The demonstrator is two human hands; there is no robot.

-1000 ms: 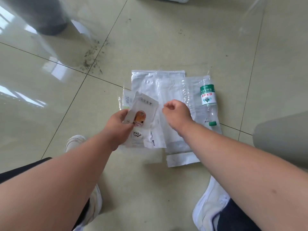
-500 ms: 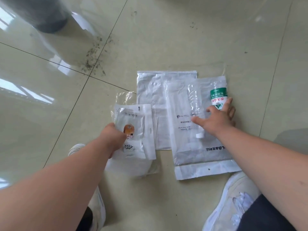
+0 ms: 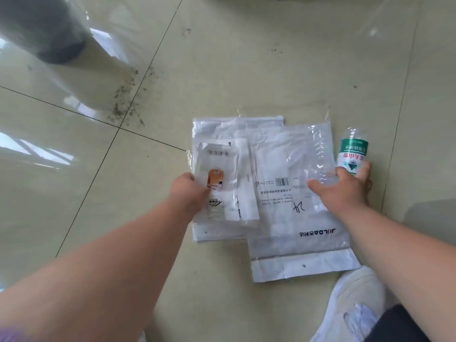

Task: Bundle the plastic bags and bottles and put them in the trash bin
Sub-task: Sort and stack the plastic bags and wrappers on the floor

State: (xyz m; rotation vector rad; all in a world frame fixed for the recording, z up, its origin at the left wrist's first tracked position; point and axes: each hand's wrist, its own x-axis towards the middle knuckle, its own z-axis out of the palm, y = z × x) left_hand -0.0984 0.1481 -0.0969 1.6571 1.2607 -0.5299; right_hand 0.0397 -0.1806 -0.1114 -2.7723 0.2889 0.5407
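Several flat white and clear plastic bags lie overlapped on the tiled floor. My left hand (image 3: pixel 191 191) pinches a small clear packet with an orange print (image 3: pixel 217 183), resting on a white bag (image 3: pixel 222 129). A large printed bag (image 3: pixel 296 218) lies to the right. My right hand (image 3: pixel 345 191) grips a clear water bottle with a green and white label (image 3: pixel 352 151) at the large bag's right edge; a second clear crushed bottle (image 3: pixel 318 156) lies under its fingers on the bag.
A dark grey bin base (image 3: pixel 49 33) stands at the top left, with dirt specks (image 3: pixel 125 104) on the tiles beside it. My white shoe (image 3: pixel 355 304) is at the bottom right, touching the large bag's corner.
My right hand went from the bags' middle to the labelled bottle and closed on it, shifting it right off the bag. My left hand laid the small packet onto the white bag.
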